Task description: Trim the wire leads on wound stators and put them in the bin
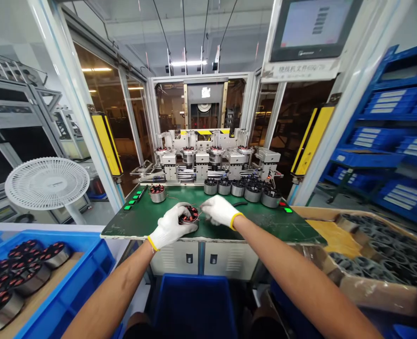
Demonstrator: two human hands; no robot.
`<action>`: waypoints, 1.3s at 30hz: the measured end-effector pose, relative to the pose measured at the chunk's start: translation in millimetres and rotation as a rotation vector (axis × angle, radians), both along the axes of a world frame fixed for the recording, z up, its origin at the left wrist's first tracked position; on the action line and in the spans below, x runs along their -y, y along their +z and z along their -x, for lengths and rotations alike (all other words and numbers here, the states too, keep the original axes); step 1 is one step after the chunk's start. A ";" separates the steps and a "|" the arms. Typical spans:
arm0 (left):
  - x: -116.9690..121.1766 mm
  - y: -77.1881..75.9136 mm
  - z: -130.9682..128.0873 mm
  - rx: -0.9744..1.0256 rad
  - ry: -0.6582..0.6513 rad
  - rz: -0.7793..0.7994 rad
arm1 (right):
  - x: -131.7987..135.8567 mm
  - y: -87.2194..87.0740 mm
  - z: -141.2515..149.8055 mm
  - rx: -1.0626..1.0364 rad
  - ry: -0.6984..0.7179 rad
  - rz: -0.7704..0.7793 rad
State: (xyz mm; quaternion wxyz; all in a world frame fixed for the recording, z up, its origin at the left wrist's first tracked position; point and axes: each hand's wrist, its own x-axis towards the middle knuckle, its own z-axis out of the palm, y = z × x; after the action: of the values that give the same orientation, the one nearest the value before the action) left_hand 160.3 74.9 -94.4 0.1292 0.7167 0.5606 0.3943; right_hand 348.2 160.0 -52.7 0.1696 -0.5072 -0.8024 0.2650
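Note:
My left hand (175, 223), in a white glove with a yellow cuff, is wrapped round a copper-wound motor stator (190, 215) near the front of the green worktop (123, 222). Close by on the right, my right hand (218, 210), gloved the same way, has its fingers pinched together beside the stator's rim. Whatever those fingertips hold is too small to make out. Another wound stator (158, 193) stands on the worktop at the back left, with a thin wire trailing from it. Several unwound stators (238, 187) with black inserts are lined up at the back right.
A winding machine (201, 162) spans the worktop's back edge, between yellow light curtains (106, 143). At left are a white fan (47, 182) and a blue crate (77, 278) of wound stators. A carton (374, 287) of grey parts sits at right, a blue bin (194, 306) below.

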 end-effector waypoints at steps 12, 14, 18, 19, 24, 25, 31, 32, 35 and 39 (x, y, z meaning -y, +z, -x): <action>7.0 -0.8 -11.1 -0.142 0.272 -0.016 | 33.4 15.5 -18.4 0.192 0.297 -0.271; 10.3 -0.4 -8.3 -0.165 0.249 -0.023 | 30.0 8.0 -10.1 0.303 0.262 -0.346; 16.8 1.1 -1.3 -0.258 0.168 -0.108 | 26.1 10.5 -14.1 0.582 0.315 -0.425; 17.1 1.7 -0.6 -0.295 0.180 -0.154 | 28.6 14.1 -16.6 0.652 0.300 -0.473; 13.1 10.3 -12.5 -0.492 0.360 -0.291 | 51.2 31.0 -17.4 0.714 0.080 -0.741; 12.6 14.0 -17.2 -0.512 0.405 -0.281 | 54.8 32.4 -15.1 0.700 0.062 -0.762; 4.5 40.2 -32.2 -0.468 0.345 -0.271 | 60.6 31.1 -6.1 0.642 0.026 -0.871; 1.1 42.7 -30.6 -0.451 0.281 -0.244 | 60.6 30.7 -6.2 0.633 0.029 -0.890; -8.7 44.8 -22.2 -0.356 0.143 -0.109 | 60.3 29.3 -8.0 0.623 0.030 -0.912; -12.3 43.3 -16.2 -0.272 0.046 -0.005 | 62.2 26.2 -9.6 0.617 0.016 -0.905</action>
State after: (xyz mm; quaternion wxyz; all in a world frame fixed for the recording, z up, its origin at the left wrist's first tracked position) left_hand 176.5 87.2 -51.1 0.0412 0.7506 0.5883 0.2978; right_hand 357.8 97.8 -26.6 0.1257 -0.4317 -0.8525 -0.2667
